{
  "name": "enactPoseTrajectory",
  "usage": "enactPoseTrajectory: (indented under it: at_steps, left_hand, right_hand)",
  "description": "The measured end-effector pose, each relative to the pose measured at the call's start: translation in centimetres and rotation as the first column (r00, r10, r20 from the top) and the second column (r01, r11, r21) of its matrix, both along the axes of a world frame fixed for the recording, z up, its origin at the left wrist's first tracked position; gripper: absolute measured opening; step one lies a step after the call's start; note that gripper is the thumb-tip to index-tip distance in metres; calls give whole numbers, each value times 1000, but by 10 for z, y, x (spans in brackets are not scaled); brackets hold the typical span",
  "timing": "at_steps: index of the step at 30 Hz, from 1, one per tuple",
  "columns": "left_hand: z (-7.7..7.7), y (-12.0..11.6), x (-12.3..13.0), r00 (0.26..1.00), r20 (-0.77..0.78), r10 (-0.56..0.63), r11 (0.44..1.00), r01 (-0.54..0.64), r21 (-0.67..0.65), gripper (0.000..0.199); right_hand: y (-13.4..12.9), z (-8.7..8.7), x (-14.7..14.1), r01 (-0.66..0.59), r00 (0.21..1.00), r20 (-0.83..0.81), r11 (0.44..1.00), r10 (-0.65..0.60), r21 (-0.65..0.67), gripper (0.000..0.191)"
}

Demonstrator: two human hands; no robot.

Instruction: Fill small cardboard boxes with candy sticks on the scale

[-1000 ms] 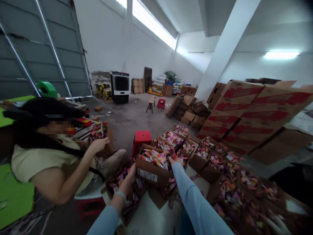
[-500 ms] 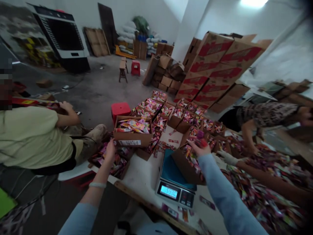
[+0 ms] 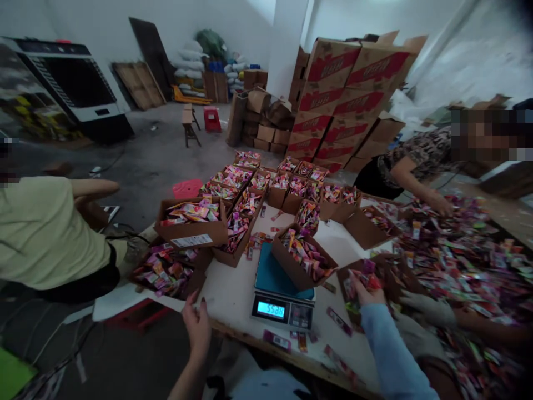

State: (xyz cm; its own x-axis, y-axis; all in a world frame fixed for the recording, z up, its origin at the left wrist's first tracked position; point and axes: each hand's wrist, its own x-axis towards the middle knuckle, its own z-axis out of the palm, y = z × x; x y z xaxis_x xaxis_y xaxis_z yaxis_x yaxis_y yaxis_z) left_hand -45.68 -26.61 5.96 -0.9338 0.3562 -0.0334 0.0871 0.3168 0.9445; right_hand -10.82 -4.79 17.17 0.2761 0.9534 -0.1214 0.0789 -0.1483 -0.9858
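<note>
My left hand (image 3: pixel 196 322) is empty at the table's front edge, fingers apart. My right hand (image 3: pixel 368 293) grips a few small purple and red snack packets (image 3: pixel 370 273) over an open carton (image 3: pixel 345 286) at the right. Between my hands stands a digital scale (image 3: pixel 263 273) with a lit display. A cardboard box (image 3: pixel 283 265) full of snack packets rests tilted on the scale, partly overhanging its right side. Left of the scale, another filled box (image 3: pixel 195 238) sits on top of a box of packets (image 3: pixel 164 272).
Rows of filled boxes (image 3: pixel 245 206) cover the far table. Loose packets (image 3: pixel 277 340) lie before the scale. A co-worker's gloved hands (image 3: pixel 428 308) are close to my right hand, beside a large packet heap (image 3: pixel 453 261). Other people are at left (image 3: pixel 54 233) and far right (image 3: pixel 410 166).
My left hand has left the upper filled box and moved down toward the table edge. My right hand has moved right and down, away from the box on the scale, still holding packets.
</note>
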Motion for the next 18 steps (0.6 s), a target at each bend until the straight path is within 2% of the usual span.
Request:
enactPoseTrajectory:
  at_steps: [3,5,11,16,18]
  left_hand:
    - [-4,1,25,999,31,-39,999,39,0,44]
    - [-4,1,34,999,29,-35,999,35,2,44]
    - [-5,-12,43,1000,4,19,1000,-19,-5,46]
    - [-10,-30,54,995,24,100,994,-99,-41,43]
    - [-13,-35,60,993,24,111,992,-110,-65,41]
  right_hand:
    - [7,0,5,-13,997,-80,1000,11,-21,52]
    - [12,-2,7,-25,997,-69,999,24,-27,47]
    - [22,-14,6,-15,996,83,999,18,-42,35]
    - [23,-23,6,-28,995,91,997,34,-65,33]
    - [25,-23,9,-50,998,34,997,52,-60,36]
